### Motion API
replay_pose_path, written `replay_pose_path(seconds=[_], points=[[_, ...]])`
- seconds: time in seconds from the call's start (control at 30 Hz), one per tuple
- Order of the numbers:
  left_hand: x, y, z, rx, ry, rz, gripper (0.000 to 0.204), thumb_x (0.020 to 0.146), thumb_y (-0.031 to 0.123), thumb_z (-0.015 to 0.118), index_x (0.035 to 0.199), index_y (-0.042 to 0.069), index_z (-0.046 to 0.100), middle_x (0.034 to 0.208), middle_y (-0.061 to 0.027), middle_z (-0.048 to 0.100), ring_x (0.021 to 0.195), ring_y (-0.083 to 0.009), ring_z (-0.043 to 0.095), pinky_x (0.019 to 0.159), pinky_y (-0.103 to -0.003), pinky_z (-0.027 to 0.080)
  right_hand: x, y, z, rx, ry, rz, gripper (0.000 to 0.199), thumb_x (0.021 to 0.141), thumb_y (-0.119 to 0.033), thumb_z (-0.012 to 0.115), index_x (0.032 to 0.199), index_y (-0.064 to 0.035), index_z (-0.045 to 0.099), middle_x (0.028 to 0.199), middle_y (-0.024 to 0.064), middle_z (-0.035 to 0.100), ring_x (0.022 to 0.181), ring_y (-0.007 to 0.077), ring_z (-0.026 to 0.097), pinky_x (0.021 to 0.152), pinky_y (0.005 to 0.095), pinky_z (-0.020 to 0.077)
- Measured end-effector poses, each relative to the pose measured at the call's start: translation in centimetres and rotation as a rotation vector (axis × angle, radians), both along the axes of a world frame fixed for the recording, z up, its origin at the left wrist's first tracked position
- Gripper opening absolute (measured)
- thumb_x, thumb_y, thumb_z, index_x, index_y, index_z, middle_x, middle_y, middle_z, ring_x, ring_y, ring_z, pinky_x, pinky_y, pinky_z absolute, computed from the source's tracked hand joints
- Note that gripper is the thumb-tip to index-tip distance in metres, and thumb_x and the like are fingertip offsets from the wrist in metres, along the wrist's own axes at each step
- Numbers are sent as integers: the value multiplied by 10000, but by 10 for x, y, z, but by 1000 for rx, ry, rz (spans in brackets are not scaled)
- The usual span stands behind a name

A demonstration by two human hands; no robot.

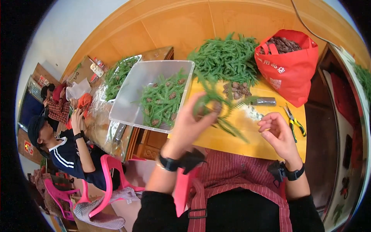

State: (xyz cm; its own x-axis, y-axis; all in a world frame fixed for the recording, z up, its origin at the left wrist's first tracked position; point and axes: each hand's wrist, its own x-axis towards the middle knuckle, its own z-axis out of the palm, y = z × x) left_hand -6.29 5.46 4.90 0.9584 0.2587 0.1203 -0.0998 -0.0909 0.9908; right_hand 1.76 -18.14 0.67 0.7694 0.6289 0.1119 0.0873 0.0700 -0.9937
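Observation:
My left hand [193,120] is closed around a green artificial pine sprig [228,123], smeared by motion, over the yellow tabletop. A dark round piece shows at its fingertips, too blurred to name. To the right, my right hand [282,135] has its fingers curled and thumb close to them; whatever they hold, if anything, is too small to make out. Small white pieces [252,113] lie just beyond it. Yellow-and-black pliers [293,123] rest at its right. Behind are a pile of pine cones [236,90] and a dark grey roll [264,101].
A clear plastic bin [127,98] on the left holds pine sprigs with cones. A heap of green sprigs [224,58] and a red bag [286,73] of pine cones stand at the back. A co-worker [73,150] sits left, near pink chairs [110,181].

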Motion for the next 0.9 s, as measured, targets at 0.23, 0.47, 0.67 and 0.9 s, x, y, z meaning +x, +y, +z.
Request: replay_pose_path(seconds=[0.23, 0.47, 0.67, 0.9], points=[[-24, 89, 43, 171, 16, 267, 402, 793, 10, 562, 1171, 26, 425, 1045, -52, 535, 782, -82, 537, 626, -206, 473, 11, -24, -10, -97, 18, -5, 249, 795, -61, 553, 1016, -43, 439, 959, 25, 521, 845, 87, 507, 766, 218, 408], [-55, 156, 29, 1383, 274, 507, 591, 756, 150, 637, 1263, 28, 359, 1193, -156, 458, 1030, -191, 511, 806, -310, 443, 21, -44, -19, -154, 24, 35, 218, 796, -79, 567, 982, -44, 459, 909, 7, 511, 819, 68, 499, 733, 203, 404], [15, 43, 39, 446, -35, 32, 379, 804, 87, 571, 1157, -11, 475, 856, -76, 609, 780, -125, 578, 734, -246, 435, 32, -57, -34, -254, 22, -19, 161, 805, -62, 550, 951, -31, 490, 860, 6, 516, 797, 75, 501, 711, 202, 406], [175, 29, -67, 354, -175, -117, 303, 812, 49, 545, 1112, 22, 515, 866, -29, 569, 794, -90, 536, 685, -236, 462, 29, -54, -23, -351, -154, 94, 144, 779, -91, 597, 883, -12, 536, 796, 40, 563, 747, 113, 546, 643, 234, 441]])
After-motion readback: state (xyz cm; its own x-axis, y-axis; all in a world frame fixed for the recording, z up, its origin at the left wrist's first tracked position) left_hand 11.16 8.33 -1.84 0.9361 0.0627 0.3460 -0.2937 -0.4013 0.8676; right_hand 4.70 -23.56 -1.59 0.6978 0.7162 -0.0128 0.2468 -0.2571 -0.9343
